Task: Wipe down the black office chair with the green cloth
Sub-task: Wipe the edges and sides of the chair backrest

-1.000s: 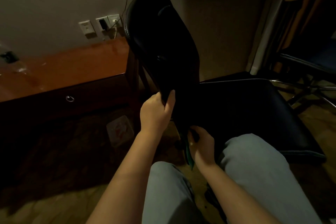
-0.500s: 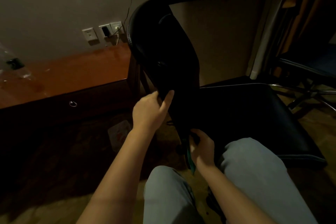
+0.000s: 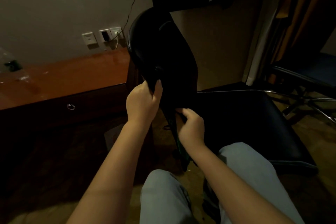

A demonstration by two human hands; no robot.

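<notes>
The black office chair (image 3: 251, 125) stands in front of me, its backrest (image 3: 163, 56) rising at centre and the seat spreading to the right. My left hand (image 3: 142, 102) grips the near edge of the backrest, thumb on the front face. Lower down, my right hand (image 3: 190, 128) holds the green cloth (image 3: 182, 152) against the bottom of the backrest. Only a dark green strip of the cloth shows, hanging below that hand. The room is dim.
A brown wooden desk (image 3: 60, 80) with a drawer pull (image 3: 71, 106) stands at left against a wall with sockets (image 3: 101, 36). A second chair with a chrome base (image 3: 307, 96) is at right. My knees in light trousers (image 3: 247, 172) are below.
My right hand has moved up the lower backrest with the cloth. My left hand has shifted its hold slightly higher on the backrest edge.
</notes>
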